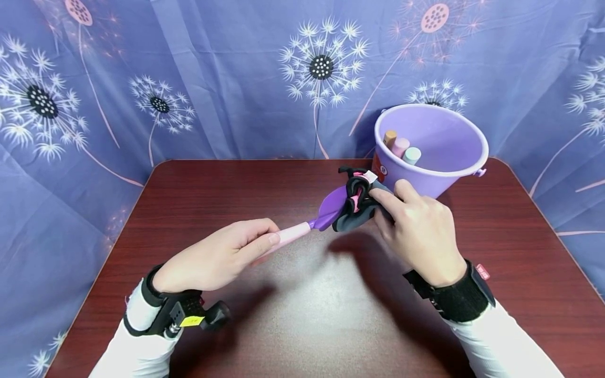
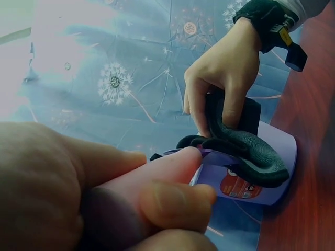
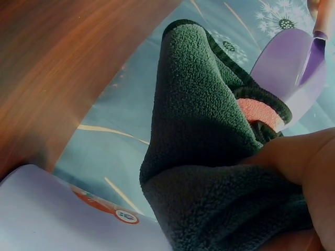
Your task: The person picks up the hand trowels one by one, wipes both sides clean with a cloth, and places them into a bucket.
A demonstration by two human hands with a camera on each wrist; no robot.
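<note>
A toy shovel with a purple blade [image 1: 329, 208] and a pale pink handle [image 1: 294, 234] is held above the table, its blade toward the right. My left hand [image 1: 227, 254] grips the handle, thumb lying along it. My right hand [image 1: 418, 226] pinches a folded dark grey-green cloth [image 1: 355, 219] with black edging and pink patches. In the right wrist view the fuzzy cloth [image 3: 193, 104] lies against the purple blade [image 3: 285, 63]. The cloth hides part of the blade, and the fingertips behind it are partly hidden.
A purple bucket [image 1: 431, 137] stands at the back right of the dark red wooden table [image 1: 227, 184], close behind my right hand. Several capped sticks or bottles [image 1: 400, 147] lean inside it. A blue curtain with dandelion prints [image 1: 236, 79] hangs behind the table.
</note>
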